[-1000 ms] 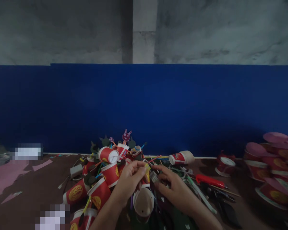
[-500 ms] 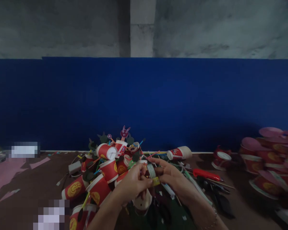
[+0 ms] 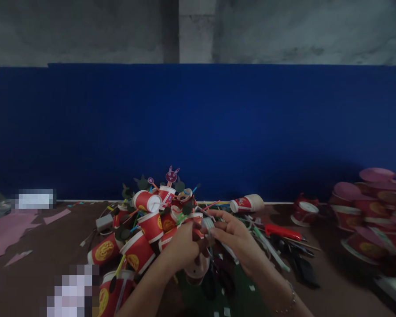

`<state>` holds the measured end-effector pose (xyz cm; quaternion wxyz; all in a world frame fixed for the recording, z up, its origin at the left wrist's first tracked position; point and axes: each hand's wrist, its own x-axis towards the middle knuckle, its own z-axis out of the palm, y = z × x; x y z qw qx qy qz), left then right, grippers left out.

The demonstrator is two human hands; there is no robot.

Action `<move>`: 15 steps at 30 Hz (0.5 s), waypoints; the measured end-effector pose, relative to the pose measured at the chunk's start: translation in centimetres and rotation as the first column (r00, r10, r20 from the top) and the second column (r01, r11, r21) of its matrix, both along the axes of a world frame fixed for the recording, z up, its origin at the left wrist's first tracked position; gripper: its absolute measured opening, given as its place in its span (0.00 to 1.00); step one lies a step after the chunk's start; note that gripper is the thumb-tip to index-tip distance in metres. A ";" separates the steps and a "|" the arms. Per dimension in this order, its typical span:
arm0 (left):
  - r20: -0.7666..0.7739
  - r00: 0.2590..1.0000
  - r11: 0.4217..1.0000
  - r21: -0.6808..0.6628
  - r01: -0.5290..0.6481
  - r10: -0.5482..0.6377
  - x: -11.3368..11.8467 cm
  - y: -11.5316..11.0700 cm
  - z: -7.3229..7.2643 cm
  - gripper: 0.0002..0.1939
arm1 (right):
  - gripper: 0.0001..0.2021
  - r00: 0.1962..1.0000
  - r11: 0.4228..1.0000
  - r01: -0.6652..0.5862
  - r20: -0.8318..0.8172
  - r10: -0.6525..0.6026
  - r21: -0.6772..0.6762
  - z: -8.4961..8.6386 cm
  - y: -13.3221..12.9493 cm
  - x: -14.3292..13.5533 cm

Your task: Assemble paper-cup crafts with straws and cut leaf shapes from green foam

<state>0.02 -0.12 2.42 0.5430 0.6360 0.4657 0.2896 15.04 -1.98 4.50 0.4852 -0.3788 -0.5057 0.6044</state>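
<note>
My right hand [image 3: 236, 235], with a beaded bracelet on its wrist, grips a small pale roll of tape [image 3: 207, 223] between thumb and fingers. Close against the roll's left side, my left hand [image 3: 184, 245] has its fingers curled in a pinch; what lies between them is hidden. Just below both hands is a paper cup [image 3: 196, 269] with a small dark hole in its pale base. Dark-handled scissors [image 3: 223, 276] lie beside that cup on a green mat [image 3: 240, 299], among white scraps.
Red paper cups [image 3: 137, 252] with yellow emblems are heaped at the left, with straws and a rabbit cutout [image 3: 171, 176]. A red cutter [image 3: 284, 232] lies right of my hands. Pink-topped cups [image 3: 369, 215] stand far right. Pink paper [image 3: 9, 233] lies left; a blue panel [image 3: 198, 132] stands behind.
My left hand's fingers have curled in more, and the yellow piece it pinched is out of sight. The roll has turned slightly. The view has tipped down a little.
</note>
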 end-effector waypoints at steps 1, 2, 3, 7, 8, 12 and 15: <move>-0.017 1.000 1.000 0.013 0.002 -0.002 0.0 0.1 0.0 0.17 | 0.24 1.000 1.000 0.003 0.007 -0.003 0.006 0.1 -0.1 -0.1; -0.034 0.999 0.999 0.034 0.005 -0.004 0.0 0.1 0.1 0.15 | 0.24 1.000 1.000 0.013 0.017 -0.013 0.013 0.2 -0.2 -0.1; -0.053 0.999 0.998 0.058 0.016 -0.013 0.0 0.1 0.1 0.13 | 0.23 0.999 0.999 0.025 0.030 -0.025 0.021 0.2 -0.3 -0.2; -0.135 0.990 0.974 0.224 -0.013 0.045 -0.2 0.0 0.4 0.12 | 0.21 0.997 0.996 0.028 0.072 -0.034 0.082 0.5 -0.9 -0.4; -0.141 0.987 0.966 0.256 -0.038 0.076 -0.3 -0.1 0.5 0.10 | 0.20 0.995 0.994 0.034 0.092 -0.043 0.099 0.6 -1.1 -0.4; -0.111 0.979 0.946 0.297 -0.131 0.170 -0.6 -0.1 0.7 0.07 | 0.20 0.967 0.985 0.092 0.221 -0.123 0.146 0.8 -1.6 -0.2; -0.055 0.980 0.942 0.290 -0.170 0.194 -0.7 0.3 0.8 0.09 | 0.19 0.949 0.978 0.068 0.290 -0.124 0.195 1.0 -1.8 0.0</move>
